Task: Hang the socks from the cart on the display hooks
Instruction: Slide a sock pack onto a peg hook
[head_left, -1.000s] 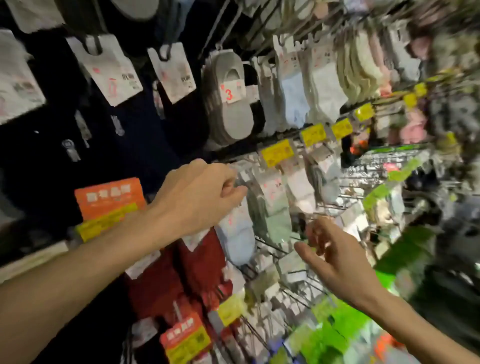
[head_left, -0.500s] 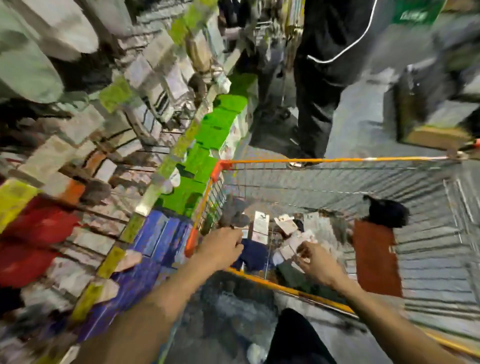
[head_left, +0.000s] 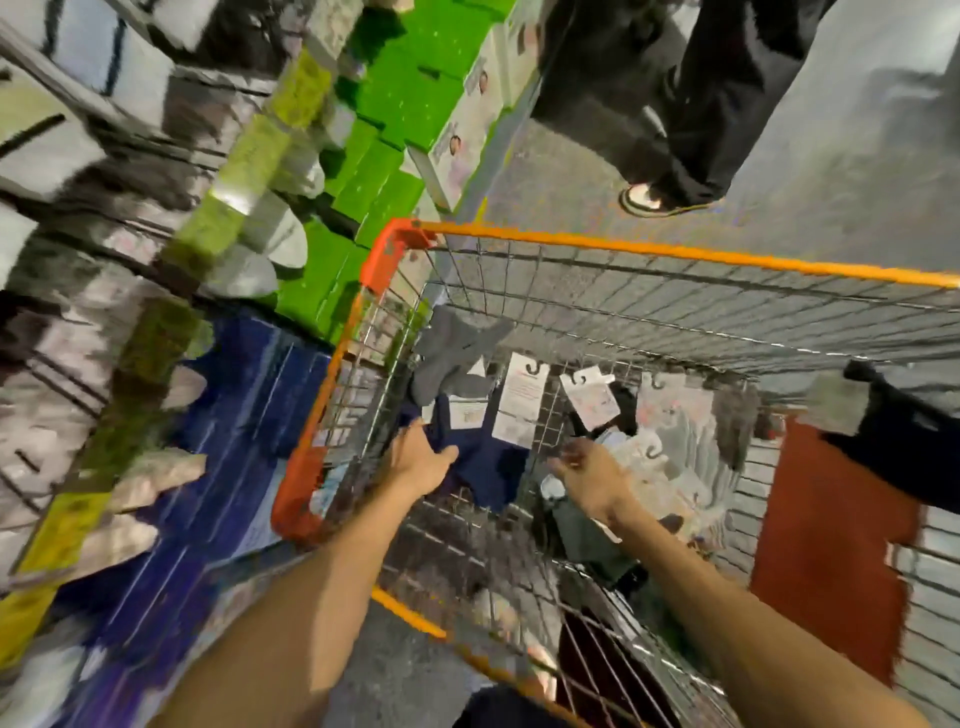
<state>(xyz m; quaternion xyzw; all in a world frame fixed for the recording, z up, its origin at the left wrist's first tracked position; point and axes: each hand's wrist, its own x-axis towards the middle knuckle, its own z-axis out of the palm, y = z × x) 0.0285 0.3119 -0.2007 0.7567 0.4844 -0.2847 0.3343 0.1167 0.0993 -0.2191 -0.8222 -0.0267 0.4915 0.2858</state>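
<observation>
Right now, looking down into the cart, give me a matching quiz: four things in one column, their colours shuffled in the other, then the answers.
Things:
1. cart rim
2. socks at the left hand
3. corner socks, far left in the cart
4. shelf boxes beside the cart

Colours:
A. green
B. navy
C. orange
D. grey

Pairs: 1-C, 2-B, 3-D, 4-A

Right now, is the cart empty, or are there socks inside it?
Not empty. Inside the cart lie navy socks, grey socks and several white-carded packs, loosely heaped on its wire floor.
</observation>
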